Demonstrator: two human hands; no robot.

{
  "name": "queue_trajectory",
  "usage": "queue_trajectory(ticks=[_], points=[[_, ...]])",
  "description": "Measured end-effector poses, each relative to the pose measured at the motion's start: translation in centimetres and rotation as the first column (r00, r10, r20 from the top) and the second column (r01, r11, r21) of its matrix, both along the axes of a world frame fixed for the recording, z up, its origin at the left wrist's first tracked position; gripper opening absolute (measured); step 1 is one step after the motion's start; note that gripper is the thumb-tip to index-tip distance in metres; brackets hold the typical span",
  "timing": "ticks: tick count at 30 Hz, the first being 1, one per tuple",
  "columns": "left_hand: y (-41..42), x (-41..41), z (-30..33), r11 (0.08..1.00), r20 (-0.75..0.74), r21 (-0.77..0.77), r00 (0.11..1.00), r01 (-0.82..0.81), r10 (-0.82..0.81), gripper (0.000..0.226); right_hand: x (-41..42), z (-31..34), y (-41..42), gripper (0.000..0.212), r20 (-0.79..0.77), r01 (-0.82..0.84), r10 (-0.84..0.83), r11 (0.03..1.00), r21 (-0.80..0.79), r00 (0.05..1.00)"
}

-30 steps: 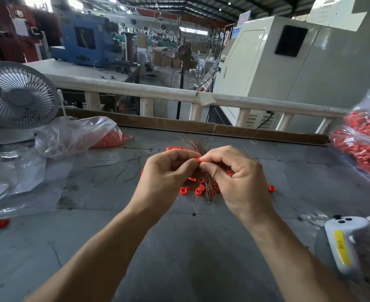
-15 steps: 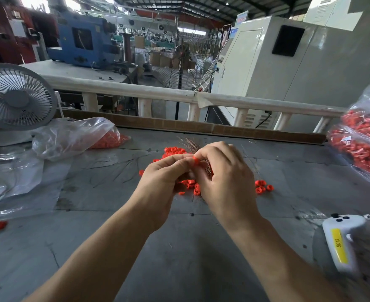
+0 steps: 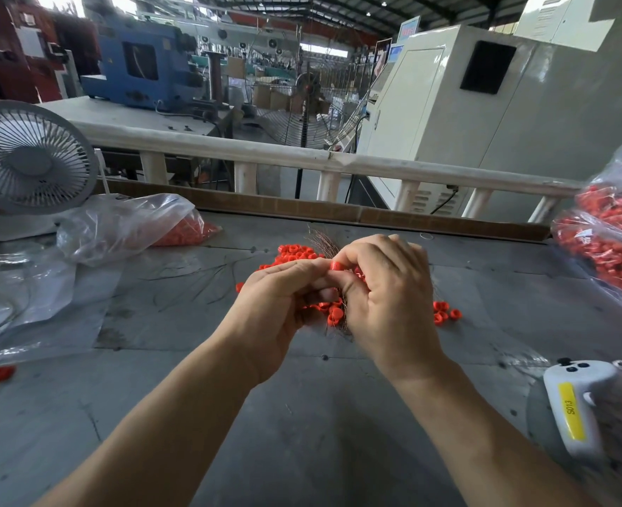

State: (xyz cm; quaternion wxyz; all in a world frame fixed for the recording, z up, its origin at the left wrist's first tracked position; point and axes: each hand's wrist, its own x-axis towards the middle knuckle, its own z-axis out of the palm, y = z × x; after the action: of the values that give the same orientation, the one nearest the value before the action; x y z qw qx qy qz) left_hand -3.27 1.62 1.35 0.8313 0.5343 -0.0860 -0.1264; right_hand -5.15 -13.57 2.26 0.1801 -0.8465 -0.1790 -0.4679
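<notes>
1. Both hands meet on one red cap (image 3: pixel 335 266). The left hand (image 3: pixel 280 305) pinches it from its side. The right hand (image 3: pixel 386 298) curls tight onto it from the other.
2. That cap sits just above the pile of red caps (image 3: pixel 295 252) on the table (image 3: pixel 302 415).
3. Thin wires (image 3: pixel 322 239) fan out behind the pile and poke out under the right hand. Honestly can't tell which fingers hold them.
4. A wide stretch of grey table lies on the near side of the pile, under the forearms. On the far side, a cardboard strip (image 3: pixel 338 212) edges the table pretty close.
5. Left of the pile there's a plastic bag (image 3: pixel 126 225), with a desk fan (image 3: pixel 27 159) beyond it.
6. Right of the pile are a few loose caps (image 3: pixel 445 312). Well apart from those, a stuffed bag (image 3: pixel 609 243) is cut off by the frame. A white controller (image 3: pixel 573 408) lies nearer in.
7. The hands hide the pile's middle.
</notes>
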Motion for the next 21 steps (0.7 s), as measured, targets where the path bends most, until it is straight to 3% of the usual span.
queue_trajectory(ticks=[3, 7, 11, 21], points=[[0.09, 0.09, -0.09, 1.000, 0.015, -0.012, 1.000, -0.021, 0.021, 0.019, 0.08, 0.06, -0.23, 0.010, -0.010, 0.022, -0.023, 0.998, -0.064, 1.000], [0.05, -0.05, -0.07, 1.000, 0.063, -0.020, 0.998, -0.024, 0.026, 0.029, 0.12, -0.11, -0.24, 0.008, -0.031, 0.005, -0.005, 1.000, -0.022, 1.000], [0.09, 0.05, -0.25, 0.997, 0.079, -0.015, 0.994, -0.075, 0.076, 0.023, -0.09, -0.34, -0.19, 0.016, -0.078, -0.041, 0.039, 0.999, -0.027, 0.996], [-0.10, 0.32, -0.70, 0.986, 0.103, 0.039, 0.982, -0.165, 0.160, 0.020, 0.20, -0.60, -0.05, 0.010, -0.173, -0.167, 0.193, 0.974, 0.154, 0.966]])
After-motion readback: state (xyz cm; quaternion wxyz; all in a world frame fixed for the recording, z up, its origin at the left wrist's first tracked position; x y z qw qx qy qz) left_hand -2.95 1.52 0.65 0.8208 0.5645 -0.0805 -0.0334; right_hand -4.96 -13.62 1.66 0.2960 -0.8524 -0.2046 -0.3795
